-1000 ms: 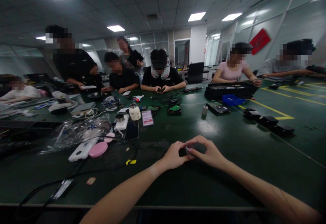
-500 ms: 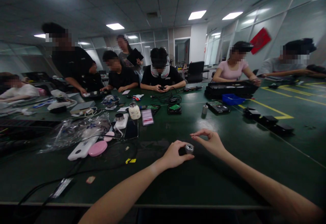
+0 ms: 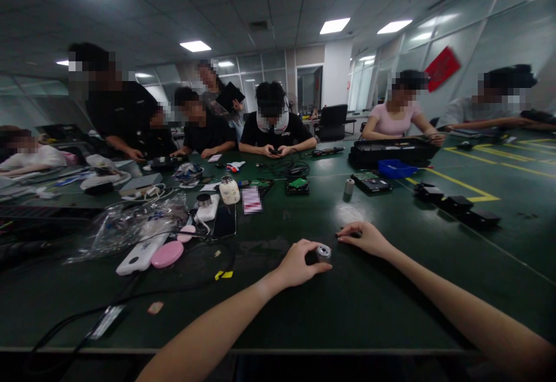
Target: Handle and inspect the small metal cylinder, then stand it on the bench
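Observation:
My left hand (image 3: 299, 263) grips a short silver metal cylinder (image 3: 324, 253) between thumb and fingers. The cylinder stands upright at the table top, and its round end with dark holes faces up. To the right and a little farther off, my right hand (image 3: 362, 238) is closed in a pinch just over the table. A tiny dark bit shows at its fingertips, too small to name. A similar metal cylinder (image 3: 349, 186) stands farther back, beside a hard drive (image 3: 371, 183).
On the left lie a pink round case (image 3: 167, 253), a white power bank (image 3: 141, 254), a phone (image 3: 225, 220), a clear plastic bag (image 3: 125, 226) and black cables. A blue tray (image 3: 397, 168) and black blocks (image 3: 460, 204) sit at the right. Several people sit or stand around the table.
My right hand has moved slightly right and down, away from the cylinder, and a small dark bit now shows at its fingertips. The left hand keeps its hold on the cylinder.

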Motion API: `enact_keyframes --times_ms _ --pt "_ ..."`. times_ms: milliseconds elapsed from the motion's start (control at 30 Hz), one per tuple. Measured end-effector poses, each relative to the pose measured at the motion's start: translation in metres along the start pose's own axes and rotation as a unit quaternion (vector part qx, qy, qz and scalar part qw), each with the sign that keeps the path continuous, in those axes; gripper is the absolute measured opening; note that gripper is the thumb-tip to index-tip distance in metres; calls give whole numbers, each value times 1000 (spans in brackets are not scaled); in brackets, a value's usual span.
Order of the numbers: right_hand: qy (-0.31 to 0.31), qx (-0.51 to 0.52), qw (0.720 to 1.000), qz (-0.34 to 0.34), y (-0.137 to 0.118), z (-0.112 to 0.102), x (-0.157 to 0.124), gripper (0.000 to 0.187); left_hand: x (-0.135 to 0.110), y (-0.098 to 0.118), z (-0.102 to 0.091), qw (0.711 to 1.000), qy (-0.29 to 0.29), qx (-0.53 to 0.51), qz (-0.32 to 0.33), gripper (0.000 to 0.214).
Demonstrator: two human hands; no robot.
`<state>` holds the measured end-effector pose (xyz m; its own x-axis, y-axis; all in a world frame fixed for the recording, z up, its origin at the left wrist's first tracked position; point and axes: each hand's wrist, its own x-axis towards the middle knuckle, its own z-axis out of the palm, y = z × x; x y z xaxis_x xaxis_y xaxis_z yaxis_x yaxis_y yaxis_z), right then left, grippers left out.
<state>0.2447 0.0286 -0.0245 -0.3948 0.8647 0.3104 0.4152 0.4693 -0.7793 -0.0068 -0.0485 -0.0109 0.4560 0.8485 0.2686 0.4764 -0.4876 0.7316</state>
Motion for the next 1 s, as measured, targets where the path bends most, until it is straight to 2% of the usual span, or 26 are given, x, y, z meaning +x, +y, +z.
enact_keyframes --times_ms 100,200,267,367,467,633,833,1000 --pt "34 24 999 -10 -14 7 -2 18 0 -2 0 1000 -3 1 0 41" --pt "56 73 995 -49 -38 20 -8 18 1 -5 3 1000 5 6 7 41" --pt "42 126 987 -91 -54 31 -13 14 2 -7 5 1000 11 8 17 43" --pt "21 130 983 -127 -68 42 -20 10 3 -11 7 999 20 8 24 44" --pt "20 116 984 -135 -71 46 -22 9 4 -14 9 999 23 10 28 43" --pt "30 117 987 -106 -68 44 -22 8 3 -16 9 999 21 2 25 53" --pt "6 92 992 -87 -72 42 -23 7 3 -11 7 1000 19 4 10 45" --pt "40 35 996 -68 -76 37 -25 19 3 -8 5 1000 10 14 6 43"
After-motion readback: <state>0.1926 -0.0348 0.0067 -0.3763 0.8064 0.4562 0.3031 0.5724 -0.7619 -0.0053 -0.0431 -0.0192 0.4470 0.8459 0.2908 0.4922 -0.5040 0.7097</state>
